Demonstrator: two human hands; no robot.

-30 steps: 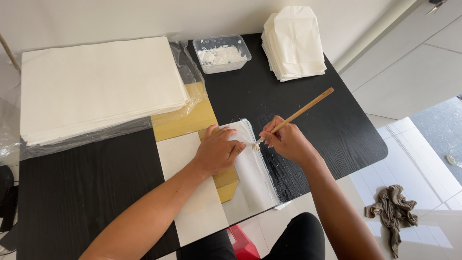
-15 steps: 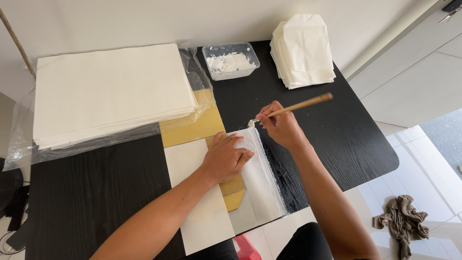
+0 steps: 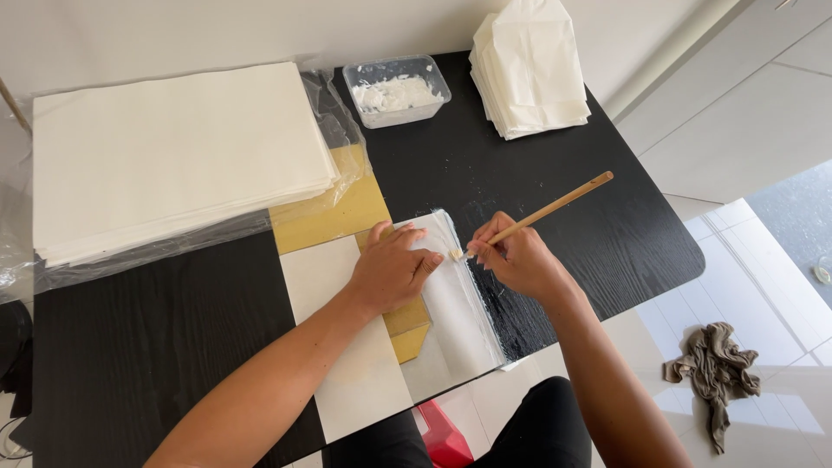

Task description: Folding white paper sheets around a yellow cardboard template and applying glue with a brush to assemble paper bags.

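My left hand (image 3: 392, 269) lies flat on a white sheet of paper (image 3: 451, 299) at the table's front edge, with fingers spread. My right hand (image 3: 516, 258) grips a wooden-handled brush (image 3: 542, 212). The brush's tip touches the white sheet just beside my left fingertips, and its handle points up to the right. Under the white sheet lie a gold sheet (image 3: 334, 218) and another pale sheet (image 3: 347, 347).
A clear tub of white paste (image 3: 396, 90) stands at the back of the black table (image 3: 156, 347). A big stack of white paper on plastic wrap (image 3: 173, 156) fills the back left. Folded white sheets (image 3: 529, 69) sit back right. A crumpled rag (image 3: 715, 373) lies on the floor.
My right hand has brought the brush down along the sheet from its top edge toward my left fingertips. My left hand has stayed pressed on the paper.
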